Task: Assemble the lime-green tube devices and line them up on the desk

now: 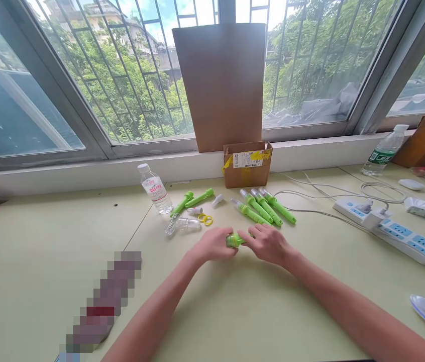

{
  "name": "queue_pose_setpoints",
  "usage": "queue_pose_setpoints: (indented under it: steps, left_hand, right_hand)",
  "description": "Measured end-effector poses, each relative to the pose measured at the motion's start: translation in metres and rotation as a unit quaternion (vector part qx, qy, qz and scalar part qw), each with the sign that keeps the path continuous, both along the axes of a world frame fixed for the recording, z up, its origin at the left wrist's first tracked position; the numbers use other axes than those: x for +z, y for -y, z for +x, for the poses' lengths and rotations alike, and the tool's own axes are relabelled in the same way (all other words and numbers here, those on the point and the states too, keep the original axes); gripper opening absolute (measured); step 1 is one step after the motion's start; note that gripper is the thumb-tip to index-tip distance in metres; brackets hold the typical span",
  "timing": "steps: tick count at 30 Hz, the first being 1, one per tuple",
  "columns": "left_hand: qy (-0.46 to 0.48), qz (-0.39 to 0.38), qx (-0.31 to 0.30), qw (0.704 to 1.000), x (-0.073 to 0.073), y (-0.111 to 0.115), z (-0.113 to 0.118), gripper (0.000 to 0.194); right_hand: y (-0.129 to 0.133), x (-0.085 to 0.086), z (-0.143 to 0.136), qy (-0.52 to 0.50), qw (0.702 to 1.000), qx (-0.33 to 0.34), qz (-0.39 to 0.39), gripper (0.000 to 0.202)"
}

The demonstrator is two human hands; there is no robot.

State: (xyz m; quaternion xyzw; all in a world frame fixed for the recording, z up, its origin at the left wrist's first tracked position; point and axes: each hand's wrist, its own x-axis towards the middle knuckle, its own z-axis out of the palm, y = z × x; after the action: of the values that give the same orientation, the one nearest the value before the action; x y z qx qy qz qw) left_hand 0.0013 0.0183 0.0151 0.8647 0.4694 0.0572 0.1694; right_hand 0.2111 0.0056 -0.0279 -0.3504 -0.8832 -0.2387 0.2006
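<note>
Grip closed both sides: left hand (217, 243), right hand (267, 244) hold one green tube (236, 240), likely each steadying an opposite end.

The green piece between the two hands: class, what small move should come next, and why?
Probably a small twist: the left hand could steady the green piece while the right hand turns it. Both hands hold it, and the green sticks with clear tips lying beyond suggest a similar fit; the hands partly hide its end, so I cannot tell how firmly it is seated.
</note>
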Motion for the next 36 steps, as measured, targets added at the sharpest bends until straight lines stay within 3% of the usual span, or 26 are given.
queue_pose_setpoints:
  steps: [2, 4, 7, 10, 13, 15, 19, 23, 24, 29, 36]
  left_hand:
    - [0.028, -0.13, -0.029, 0.991, 0.003, 0.0, -0.002, 0.015]
    - [0.023, -0.167, -0.033, 0.985, 0.0, 0.0, -0.002, 0.012]
    - [-0.025, -0.029, 0.022, 0.999, -0.01, 0.0, 0.005, 0.009]
    - [-0.084, 0.097, 0.039, 0.991, -0.022, 0.001, 0.013, 0.006]
    - [-0.123, 0.166, 0.04, 0.978, -0.028, 0.002, 0.018, 0.015]
    - [-0.134, 0.181, 0.039, 0.974, -0.028, 0.002, 0.019, 0.019]
    - [-0.08, 0.124, 0.045, 0.988, -0.017, 0.001, 0.011, 0.005]
    - [-0.001, -0.078, 0.011, 0.997, -0.005, 0.0, 0.001, 0.011]
    - [0.004, -0.098, 0.014, 0.995, -0.005, 0.0, 0.001, 0.013]
    - [0.0, -0.007, 0.083, 0.996, -0.012, 0.003, 0.013, 0.018]
    - [-0.002, -0.054, 0.05, 0.997, -0.01, 0.001, 0.012, 0.018]
  right_hand:
    - [0.0, 0.001, 0.001, 0.008, 0.998, 0.03, 0.053, 0.026]
    - [0.0, 0.001, 0.001, 0.016, 0.996, 0.044, 0.072, 0.028]
    - [0.002, 0.0, 0.002, 0.029, 0.998, 0.02, 0.044, 0.024]
    - [0.005, 0.001, 0.001, 0.017, 0.998, -0.032, -0.046, 0.021]
    - [0.006, 0.003, 0.001, -0.019, 0.988, -0.06, -0.143, 0.019]
    - [0.005, 0.002, 0.001, -0.037, 0.985, -0.057, -0.159, 0.019]
    - [0.001, -0.002, 0.003, -0.029, 0.997, -0.018, -0.064, 0.024]
    - [0.0, -0.002, 0.001, 0.006, 0.998, 0.035, 0.051, 0.025]
    - [0.0, -0.001, 0.001, 0.009, 0.997, 0.037, 0.063, 0.022]
    - [-0.001, 0.004, 0.0, 0.01, 0.999, -0.008, 0.035, 0.035]
    - [0.004, 0.004, 0.001, 0.036, 0.999, -0.013, -0.018, 0.035]
